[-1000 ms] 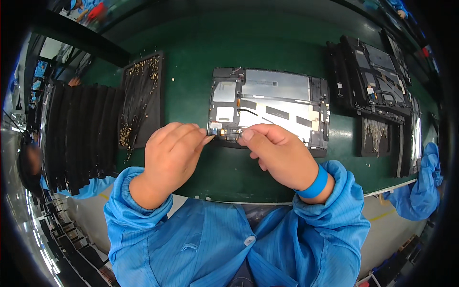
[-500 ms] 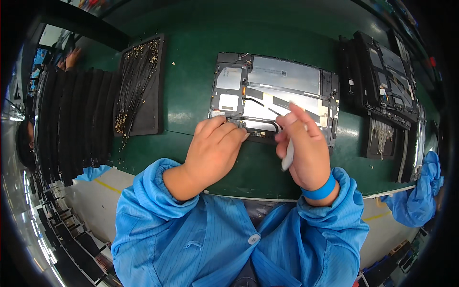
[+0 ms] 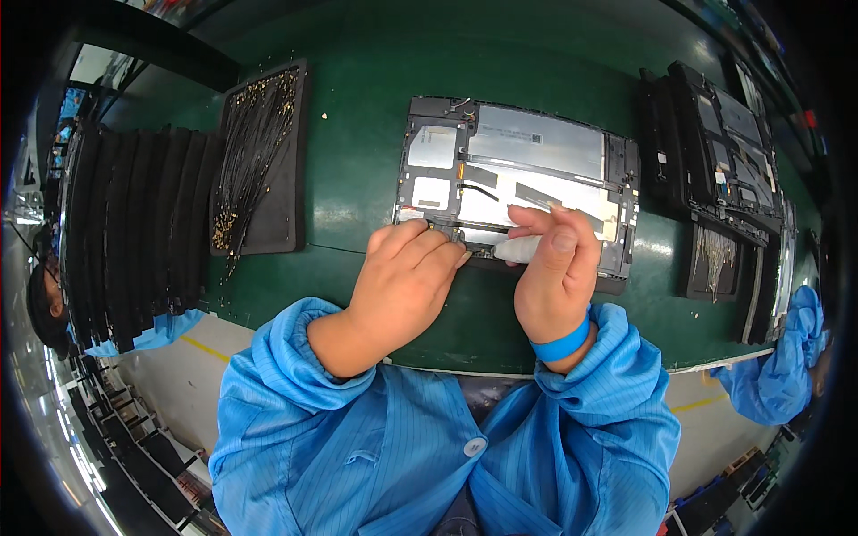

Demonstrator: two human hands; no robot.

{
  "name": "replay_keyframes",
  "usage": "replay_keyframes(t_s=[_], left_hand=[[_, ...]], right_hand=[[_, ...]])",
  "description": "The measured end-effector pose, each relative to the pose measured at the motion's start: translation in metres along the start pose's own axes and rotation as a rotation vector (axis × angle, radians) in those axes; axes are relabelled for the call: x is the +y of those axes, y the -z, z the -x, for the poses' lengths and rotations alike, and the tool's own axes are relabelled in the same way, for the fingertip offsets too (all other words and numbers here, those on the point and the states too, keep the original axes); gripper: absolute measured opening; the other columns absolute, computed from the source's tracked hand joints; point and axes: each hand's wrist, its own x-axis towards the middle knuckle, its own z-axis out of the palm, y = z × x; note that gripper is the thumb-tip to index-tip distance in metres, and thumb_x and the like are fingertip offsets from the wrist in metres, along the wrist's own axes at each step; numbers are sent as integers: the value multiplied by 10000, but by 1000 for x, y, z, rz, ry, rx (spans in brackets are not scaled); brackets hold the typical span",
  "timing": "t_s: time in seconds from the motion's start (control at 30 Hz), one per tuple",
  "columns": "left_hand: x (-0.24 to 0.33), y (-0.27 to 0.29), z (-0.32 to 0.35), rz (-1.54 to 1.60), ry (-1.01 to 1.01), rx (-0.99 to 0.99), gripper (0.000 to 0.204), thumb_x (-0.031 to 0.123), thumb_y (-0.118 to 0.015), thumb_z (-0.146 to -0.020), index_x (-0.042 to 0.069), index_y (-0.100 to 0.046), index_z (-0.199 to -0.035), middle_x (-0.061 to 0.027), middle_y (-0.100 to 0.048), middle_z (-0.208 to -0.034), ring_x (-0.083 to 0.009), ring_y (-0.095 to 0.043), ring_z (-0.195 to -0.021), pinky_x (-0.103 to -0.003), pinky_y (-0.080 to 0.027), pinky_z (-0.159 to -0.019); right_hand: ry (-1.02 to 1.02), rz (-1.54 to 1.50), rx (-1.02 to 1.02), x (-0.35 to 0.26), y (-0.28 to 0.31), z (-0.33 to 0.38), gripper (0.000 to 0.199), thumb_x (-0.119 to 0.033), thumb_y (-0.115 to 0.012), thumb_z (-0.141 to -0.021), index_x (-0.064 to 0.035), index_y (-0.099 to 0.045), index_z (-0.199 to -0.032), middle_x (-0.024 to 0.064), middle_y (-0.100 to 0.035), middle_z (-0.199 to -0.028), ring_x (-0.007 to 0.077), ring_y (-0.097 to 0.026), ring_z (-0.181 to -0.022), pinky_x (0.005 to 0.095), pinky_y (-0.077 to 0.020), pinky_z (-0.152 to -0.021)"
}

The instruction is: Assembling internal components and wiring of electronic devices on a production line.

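An opened tablet (image 3: 536,143), with silver battery panels in a black frame, lies on the green table before me. My left hand (image 3: 404,272) is bent over its lower left edge, fingers together and pressed on the frame. What lies under those fingertips is hidden. My right hand (image 3: 556,268) is closed around a white tapered tool (image 3: 517,249). The tool's tip points left, over the tablet's lower edge, near my left fingertips. A short black cable (image 3: 481,190) lies across the pale panel above the hands.
To the left, a black foam tray (image 3: 284,192) holds many thin black cables with gold-coloured ends. Upright black foam trays (image 3: 147,232) stand in a row beyond it. Stacked tablets (image 3: 737,134) and a small tray of cables (image 3: 712,259) occupy the right side.
My right hand has turned and shifted slightly left. The white tool has swung from pointing down to pointing left over the tablet's edge. My left hand has stayed nearly in place.
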Motion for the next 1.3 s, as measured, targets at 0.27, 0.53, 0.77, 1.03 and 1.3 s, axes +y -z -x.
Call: replay_keyframes(t_s=[0.27, 0.53, 0.77, 1.03, 1.3], left_hand=[[0, 0, 1, -17, 9, -14, 167, 95, -604, -642, 90, -577, -806, -22, -538, -807, -202, -485, -836, -320, -356, -741], [1, 1, 1, -13, 11, 6, 151, 87, -596, -642, 91, -579, -791, -12, -538, -805, -190, -482, -826, -309, -353, -736], [1, 2, -1, -16, 25, -1, 136, 92, -592, -648, 94, -577, -784, -8, -534, -797, -187, -477, -828, -303, -352, -734], [1, 3, -1, -5, 31, -11, 135, 91, -592, -647, 92, -580, -782, -12, -536, -804, -190, -477, -835, -305, -353, -733], [2, 3, 0, 31, 68, -17, 127, 96, -599, -657, 85, -580, -783, -13, -537, -782, -186, -479, -820, -302, -348, -727]], right_hand=[[-42, 62, -82, -9, -1, -3, 201, -192, -411, -857, -6, -444, -925, 125, -589, -837, 171, -554, -687, 263, -437, -637], [-96, 163, -90, -6, -2, -8, 186, -181, -410, -856, -5, -469, -861, 106, -590, -747, 184, -559, -661, 276, -439, -621], [-117, 24, -53, -2, -1, -8, 221, -214, -398, -865, -11, -393, -951, 104, -588, -741, 158, -553, -666, 260, -436, -620], [-133, 193, -181, -24, -4, -18, 201, -206, -460, -833, -15, -492, -776, 112, -577, -692, 194, -554, -600, 279, -436, -569], [-337, -217, -42, -13, 0, -21, 235, -243, -376, -869, -35, -395, -978, 70, -554, -766, 92, -504, -568, 209, -431, -499]])
